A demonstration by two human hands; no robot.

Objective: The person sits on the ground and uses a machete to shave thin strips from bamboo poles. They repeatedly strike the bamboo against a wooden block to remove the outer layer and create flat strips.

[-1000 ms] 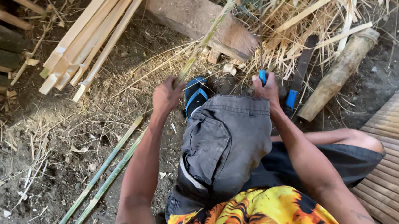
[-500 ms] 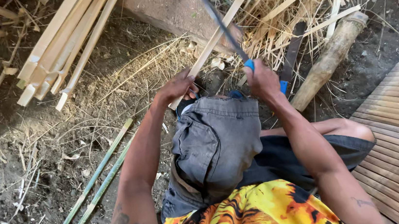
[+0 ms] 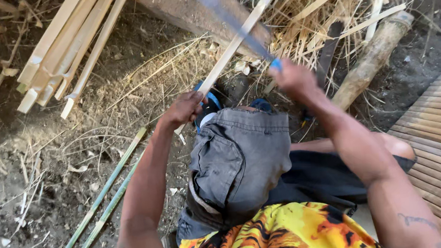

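Left hand (image 3: 182, 110) stayed clamped on the bamboo strip (image 3: 246, 30); right hand (image 3: 292, 76), gripping the knife (image 3: 232, 23), had risen, blade lifted above the strip.

Light: you work in soft, even daylight with faint shadows.
Blur: your right hand (image 3: 294, 79) and the blade (image 3: 232, 23) smear with motion.
Focus: ground and straw stay sharp.
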